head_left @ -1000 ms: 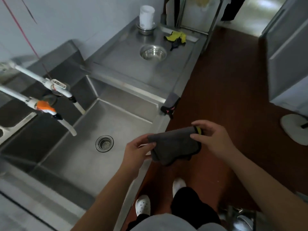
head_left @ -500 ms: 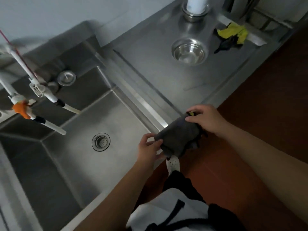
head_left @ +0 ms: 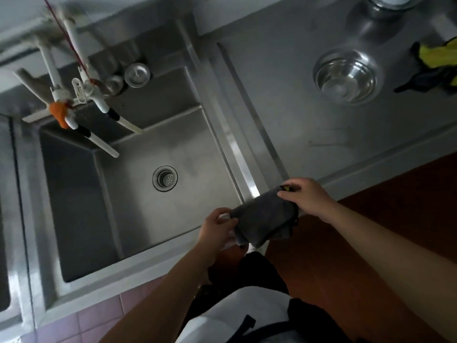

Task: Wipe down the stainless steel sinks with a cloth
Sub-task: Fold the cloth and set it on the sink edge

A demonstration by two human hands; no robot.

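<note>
Cloth (head_left: 263, 220), dark grey and folded into a thick wad, hangs between the two hands over the front right corner of the sink (head_left: 138, 214). The left hand (head_left: 215, 225) pinches its near-left end between thumb and curled fingers; the right hand (head_left: 305, 198) grips its far-right end from above, fingers curled over a small yellow tag.

Directly under the grip runs the sink's front rim, with the raised ridge (head_left: 243, 154) between basin and drainboard (head_left: 296, 107) leading away from it toward the wall. Left of and beyond the grip the basin floor lies open around the drain strainer (head_left: 165, 178). Two white tap spouts (head_left: 108, 129) reach in over the basin's far-left corner, well apart from the hands. A round plug (head_left: 137, 75) rests on the far ledge.

Right of and beyond the grip the drainboard stretches flat; a steel bowl (head_left: 345, 78) sits on it far from the hands, and a yellow and black rag (head_left: 435, 63) lies past that at the frame edge.
</note>
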